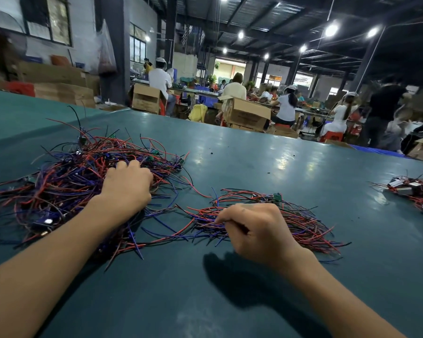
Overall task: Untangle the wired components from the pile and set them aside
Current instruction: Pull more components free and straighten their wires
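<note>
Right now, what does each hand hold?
Left hand: fingers buried in the large pile; grip cannot be told.
Right hand: pinches wires of the small pile.

1. The hall is dim overall; the round ceiling lamps (331, 30) show as blown-out white spots with haloes.
2. Daylight enters through windows (47, 18) at upper left and a doorway (230, 68) far back, both overexposed.
3. The glossy table (242, 147) carries pale streaks of glare toward its far edge and right side.
4. The right hand (257, 230) casts a dark, soft-edged shadow (232, 276) toward the table's near edge.
5. The wires (66, 176) are sharp and evenly lit.
6. People (232, 91) beyond the far edge look soft; a figure (383, 108) at right is smeared by motion.
7. Wide-angle distortion curves the table's far edge and tilts the pillars (112, 57).
</note>
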Available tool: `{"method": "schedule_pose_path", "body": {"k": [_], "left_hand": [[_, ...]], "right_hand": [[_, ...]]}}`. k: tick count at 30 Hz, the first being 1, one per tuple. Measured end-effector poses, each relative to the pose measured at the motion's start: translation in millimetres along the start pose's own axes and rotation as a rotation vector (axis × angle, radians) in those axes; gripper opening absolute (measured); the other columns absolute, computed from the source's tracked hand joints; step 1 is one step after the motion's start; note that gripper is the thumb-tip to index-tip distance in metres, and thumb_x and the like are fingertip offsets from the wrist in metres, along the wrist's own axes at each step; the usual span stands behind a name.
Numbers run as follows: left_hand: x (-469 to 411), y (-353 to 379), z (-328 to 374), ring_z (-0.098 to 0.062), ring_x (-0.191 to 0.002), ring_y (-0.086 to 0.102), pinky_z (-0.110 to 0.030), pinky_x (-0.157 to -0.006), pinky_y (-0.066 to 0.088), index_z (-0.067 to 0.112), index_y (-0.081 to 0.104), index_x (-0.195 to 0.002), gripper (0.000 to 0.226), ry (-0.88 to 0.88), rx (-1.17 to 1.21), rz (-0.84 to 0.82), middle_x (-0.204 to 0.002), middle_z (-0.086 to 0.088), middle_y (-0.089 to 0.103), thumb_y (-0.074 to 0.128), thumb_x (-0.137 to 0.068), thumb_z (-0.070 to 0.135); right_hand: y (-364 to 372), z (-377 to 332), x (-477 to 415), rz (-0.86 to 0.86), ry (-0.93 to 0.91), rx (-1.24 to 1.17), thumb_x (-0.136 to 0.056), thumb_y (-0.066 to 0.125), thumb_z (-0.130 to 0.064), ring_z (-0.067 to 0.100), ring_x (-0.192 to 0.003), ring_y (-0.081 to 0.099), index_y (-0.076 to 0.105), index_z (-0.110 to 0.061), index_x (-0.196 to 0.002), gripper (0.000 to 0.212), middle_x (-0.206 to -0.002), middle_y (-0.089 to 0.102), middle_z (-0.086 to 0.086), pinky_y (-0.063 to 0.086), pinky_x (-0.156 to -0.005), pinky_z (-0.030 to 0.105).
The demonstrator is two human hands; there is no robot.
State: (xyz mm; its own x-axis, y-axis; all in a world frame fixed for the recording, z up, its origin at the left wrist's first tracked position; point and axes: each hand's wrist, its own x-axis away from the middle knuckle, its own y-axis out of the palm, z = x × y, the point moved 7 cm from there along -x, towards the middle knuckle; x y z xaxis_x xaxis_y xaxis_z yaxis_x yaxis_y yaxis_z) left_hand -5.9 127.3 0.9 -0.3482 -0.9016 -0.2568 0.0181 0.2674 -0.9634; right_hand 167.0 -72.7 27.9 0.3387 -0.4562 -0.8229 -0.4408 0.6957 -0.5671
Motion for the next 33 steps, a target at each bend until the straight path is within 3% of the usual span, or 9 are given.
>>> {"method": "schedule_pose_path", "body": {"k": [4,9,16,20,23,25,28,30,33], "left_hand": [[2.0,-6.8,10.6,-0.027,-0.115,0.043,-0.043,-0.097,0.039,0.041,0.070,-0.114,0.024,0.153,0.019,0.060,-0.117,0.000,0.051,0.060,-0.092,0.037],[6.4,-5.0,25.1,-0.023,-0.107,0.034,-0.041,-0.091,0.031,0.037,0.074,-0.102,0.028,0.273,-0.034,0.079,-0.108,0.008,0.049,0.053,-0.086,0.046],[4.5,-2.3,21.9,-0.019,-0.100,0.038,-0.044,-0.086,0.026,0.033,0.072,-0.091,0.023,0.293,-0.042,-0.043,-0.096,0.011,0.059,0.055,-0.084,0.047],[4.7,-0.6,23.3,-0.019,-0.101,0.039,-0.044,-0.084,0.023,0.030,0.068,-0.089,0.015,0.318,-0.079,-0.069,-0.093,0.012,0.060,0.056,-0.087,0.040],[5.8,1.4,27.7,-0.019,-0.101,0.038,-0.045,-0.088,0.024,0.032,0.051,-0.099,0.007,0.345,-0.081,-0.051,-0.091,0.012,0.052,0.049,-0.094,0.028],[6.7,-6.6,30.2,-0.020,-0.098,0.044,-0.044,-0.088,0.027,0.031,0.043,-0.105,0.016,0.336,0.000,0.035,-0.087,0.012,0.053,0.046,-0.095,0.019],[15.6,-36.9,39.5,-0.024,-0.087,0.055,-0.044,-0.084,0.035,0.026,0.047,-0.112,0.021,0.422,0.094,0.397,-0.090,0.007,0.061,0.050,-0.096,0.012],[30.0,-57.2,46.1,-0.029,-0.076,0.059,-0.046,-0.075,0.040,0.018,0.056,-0.112,0.014,0.522,0.204,0.595,-0.088,0.002,0.064,0.054,-0.100,0.013],[50.7,-77.2,55.4,-0.030,-0.066,0.060,-0.046,-0.058,0.047,0.010,0.061,-0.115,0.014,0.655,0.335,0.743,-0.091,-0.005,0.067,0.054,-0.104,0.013]], "right_hand": [[-1.6,3.2,0.0,0.000,0.043,-0.032,-0.081,0.059,-0.002,0.016,-0.061,0.070,0.078,-0.009,-0.079,0.021,-0.072,0.075,-0.002,0.054,-0.052,0.030],[-3.5,9.6,0.9,-0.010,0.087,-0.043,-0.080,0.061,-0.001,0.016,-0.064,0.072,0.079,-0.007,-0.080,0.018,-0.075,0.076,0.000,0.056,-0.053,0.031],[-2.7,10.9,-0.2,-0.026,0.115,-0.022,-0.074,0.066,0.007,0.010,-0.058,0.066,0.079,-0.006,-0.078,0.019,-0.071,0.075,-0.001,0.046,-0.058,0.015],[-2.6,10.8,0.5,-0.034,0.114,-0.019,-0.075,0.066,0.006,0.011,-0.060,0.068,0.079,-0.006,-0.079,0.018,-0.073,0.075,-0.001,0.048,-0.059,0.015],[-3.3,11.2,1.4,-0.030,0.116,-0.022,-0.075,0.067,0.007,0.010,-0.061,0.068,0.079,-0.006,-0.079,0.019,-0.074,0.076,-0.001,0.048,-0.059,0.015],[-3.0,11.4,1.6,-0.030,0.116,-0.027,-0.074,0.067,0.008,0.010,-0.061,0.068,0.079,-0.007,-0.080,0.020,-0.074,0.076,-0.001,0.050,-0.058,0.017],[-2.5,12.0,2.5,-0.035,0.108,-0.029,-0.075,0.066,0.007,0.013,-0.063,0.070,0.079,-0.007,-0.080,0.019,-0.075,0.076,0.000,0.053,-0.058,0.020],[-2.4,11.7,2.8,-0.032,0.106,-0.026,-0.075,0.066,0.007,0.015,-0.065,0.072,0.079,-0.006,-0.081,0.019,-0.076,0.077,0.000,0.056,-0.058,0.025],[-3.4,8.8,2.3,-0.008,0.097,-0.025,-0.076,0.068,0.007,0.013,-0.065,0.072,0.080,-0.005,-0.085,0.019,-0.078,0.077,0.001,0.056,-0.059,0.022]]}}
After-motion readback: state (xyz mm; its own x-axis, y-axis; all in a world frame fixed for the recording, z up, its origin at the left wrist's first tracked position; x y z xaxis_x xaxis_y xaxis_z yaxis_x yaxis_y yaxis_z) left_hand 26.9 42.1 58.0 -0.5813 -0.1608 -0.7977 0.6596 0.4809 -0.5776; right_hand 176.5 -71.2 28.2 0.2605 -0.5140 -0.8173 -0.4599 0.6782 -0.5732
